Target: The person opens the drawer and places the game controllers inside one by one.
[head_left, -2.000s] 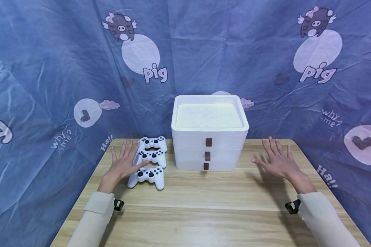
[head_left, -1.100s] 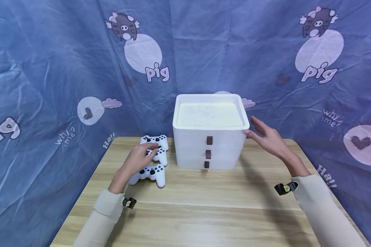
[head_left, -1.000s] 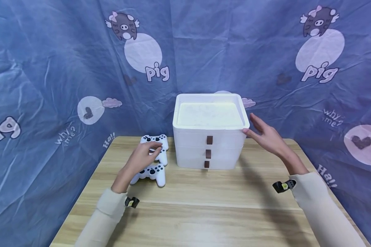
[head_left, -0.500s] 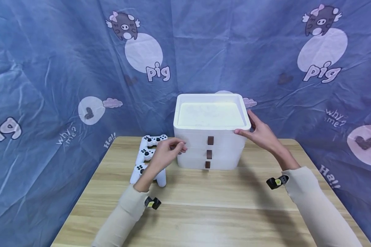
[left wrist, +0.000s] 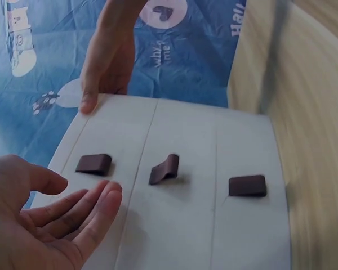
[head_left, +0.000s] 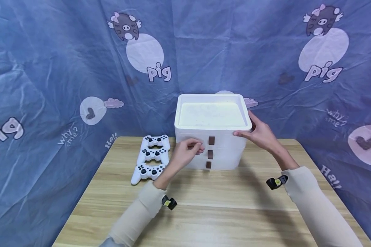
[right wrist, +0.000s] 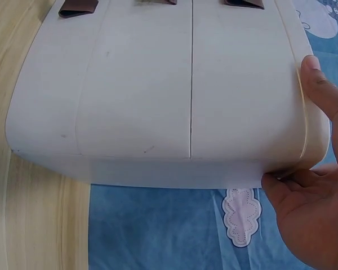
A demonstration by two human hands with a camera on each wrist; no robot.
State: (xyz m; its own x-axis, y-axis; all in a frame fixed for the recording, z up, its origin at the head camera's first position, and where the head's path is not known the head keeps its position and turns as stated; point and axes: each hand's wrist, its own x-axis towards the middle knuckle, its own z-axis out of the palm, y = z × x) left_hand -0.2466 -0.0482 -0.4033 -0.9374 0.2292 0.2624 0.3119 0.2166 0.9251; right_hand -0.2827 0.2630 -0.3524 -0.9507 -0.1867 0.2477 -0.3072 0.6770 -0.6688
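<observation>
A white three-drawer box [head_left: 222,156] with a shallow tray top stands at the back of the table, its drawers closed. Three brown tabs mark its front; the top tab [head_left: 211,140] is nearest the left hand [head_left: 185,154]. In the left wrist view the left hand [left wrist: 50,225] has its fingers loosely bent, holding nothing, just short of the top tab [left wrist: 94,164]. The right hand [head_left: 261,135] grips the box's upper right front corner, thumb on the front, fingers round the side. The right wrist view shows the right hand [right wrist: 321,185] on that same corner.
Three white game controllers [head_left: 153,156] lie in a column left of the box. A blue patterned cloth [head_left: 201,51] hangs behind and beside the wooden table [head_left: 210,219]. Each wrist carries a small black device.
My left hand has moved right from over the controllers to the box's front. My right hand has come in from the right and taken hold of the corner.
</observation>
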